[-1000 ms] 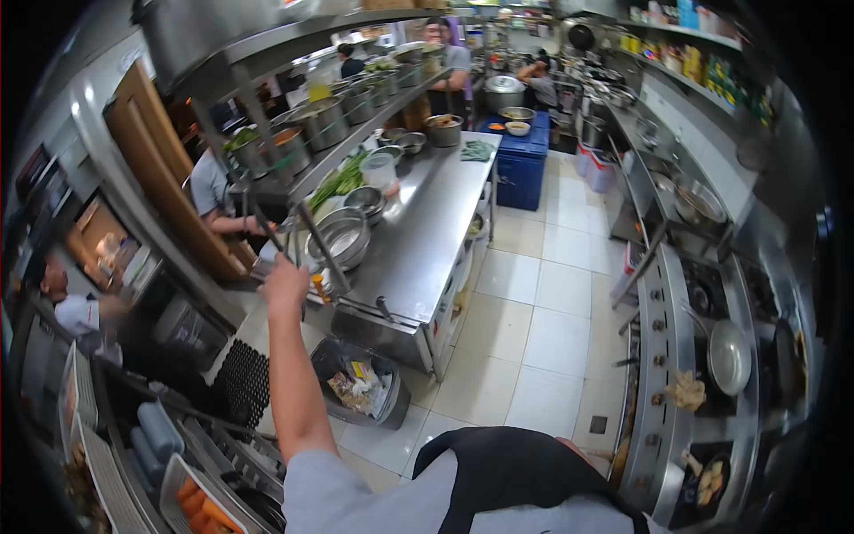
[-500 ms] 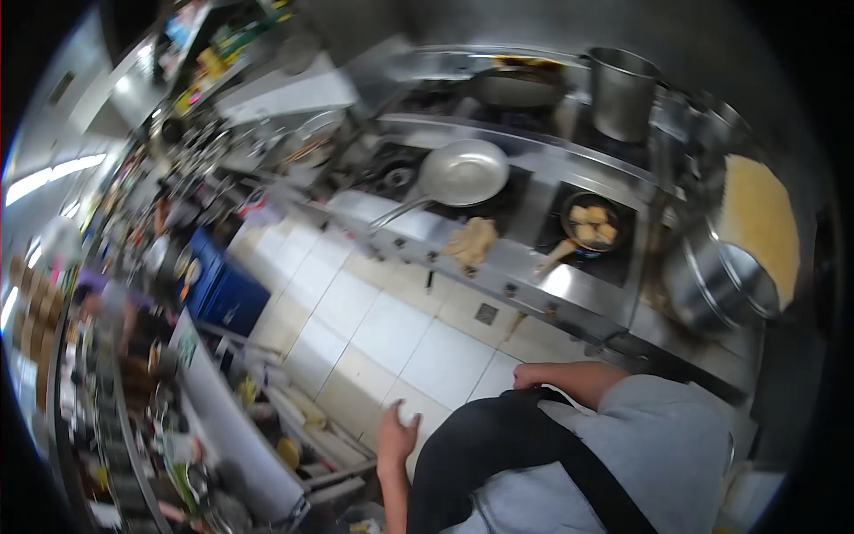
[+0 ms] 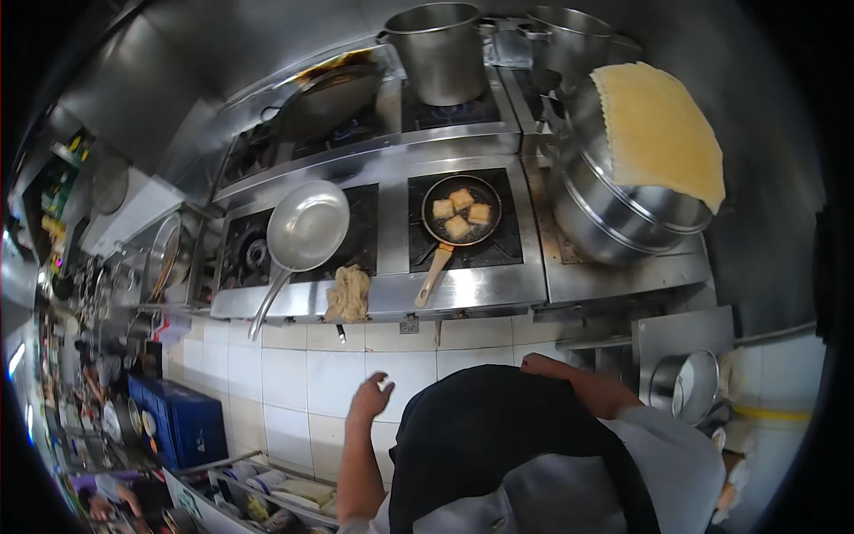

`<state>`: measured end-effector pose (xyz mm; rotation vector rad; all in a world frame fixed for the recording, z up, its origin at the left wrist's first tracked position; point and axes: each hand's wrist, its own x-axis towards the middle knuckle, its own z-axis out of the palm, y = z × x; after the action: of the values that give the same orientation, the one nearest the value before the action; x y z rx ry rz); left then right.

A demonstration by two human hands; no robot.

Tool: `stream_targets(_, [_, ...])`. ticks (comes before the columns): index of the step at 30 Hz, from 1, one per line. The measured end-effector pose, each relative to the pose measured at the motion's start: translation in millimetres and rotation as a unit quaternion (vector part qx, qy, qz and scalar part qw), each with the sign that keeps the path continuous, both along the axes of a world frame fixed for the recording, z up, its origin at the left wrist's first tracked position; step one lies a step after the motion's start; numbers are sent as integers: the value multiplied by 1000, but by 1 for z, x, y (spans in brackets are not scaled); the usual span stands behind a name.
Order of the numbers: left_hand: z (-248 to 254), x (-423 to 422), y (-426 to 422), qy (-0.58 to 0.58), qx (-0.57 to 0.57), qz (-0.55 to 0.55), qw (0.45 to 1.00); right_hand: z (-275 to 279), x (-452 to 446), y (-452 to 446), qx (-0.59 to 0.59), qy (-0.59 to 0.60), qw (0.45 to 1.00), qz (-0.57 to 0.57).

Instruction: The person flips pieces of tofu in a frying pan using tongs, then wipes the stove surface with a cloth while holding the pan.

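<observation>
The left hand (image 3: 369, 397) hung in front of the stove (image 3: 391, 292), empty and unclosed, its fingers loosely bent. The right hand (image 3: 541, 366) was beside the black apron (image 3: 494, 423), partly hidden by it, and I could not tell whether it was closed or held anything. Both were apart from the stove.

The small frying pan (image 3: 482, 192) sat on a front burner, at one o'clock from the left hand and eleven o'clock from the right, with four golden pieces of food (image 3: 479, 214) in it. Its pale handle (image 3: 432, 278) pointed towards seven o'clock.

In my judgement, that handle was best gripped near its free end and the pan kept level, in case of hot fat; the pieces were better touched with a tool than with bare fingers. The wide silver pan (image 3: 311, 227), at nine o'clock from the small one, called for care, since its handle jutted past the stove's edge.

Half a second earlier, the stove had slanted across the view; now it ran nearly level, and the small pan had shifted from right of centre to near the middle. The left hand was empty then too.
</observation>
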<state>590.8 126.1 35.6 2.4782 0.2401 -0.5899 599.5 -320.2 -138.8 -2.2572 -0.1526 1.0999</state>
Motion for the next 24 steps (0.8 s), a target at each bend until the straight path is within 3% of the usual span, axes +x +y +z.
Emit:
stream_targets(3, [12,72,6,-113,40,-26,992,29,-36,-21,75,-85,993,12])
stream_targets(4, [14,95,8,-151,54,-28,987,23,-48,-25,74,-12,993,-86])
stream_targets(5, [16,119,11,-191,67,-30,979,8,-58,-34,70,-12,993,-97])
stream_targets(7, [31,161,9,-195,68,-15,978,-21,-77,-48,40,-173,979,100])
stream_targets(11, [-10,209,31,-161,77,3,984,2,-106,-28,-78,-150,970,176])
stream_targets(14, [-10,230,36,-98,72,-23,992,19,-116,-1,-14,3,994,-110])
stream_targets(16, [-16,239,49,-84,53,-47,994,28,-123,18,-13,8,983,-185])
stream_targets(18, [-24,242,58,-73,51,-60,994,59,-117,50,25,149,873,-464])
stream_targets(19, [-23,241,59,-65,47,-69,994,65,-120,53,29,101,879,-465])
stream_targets(21, [-22,236,60,-97,8,-56,994,88,-125,56,31,103,829,-549])
stream_targets(23, [-31,234,64,-139,16,-68,988,109,-134,47,23,39,834,-550])
stream_targets(24, [-29,235,63,-133,24,-66,989,110,-142,33,-25,6,868,-495])
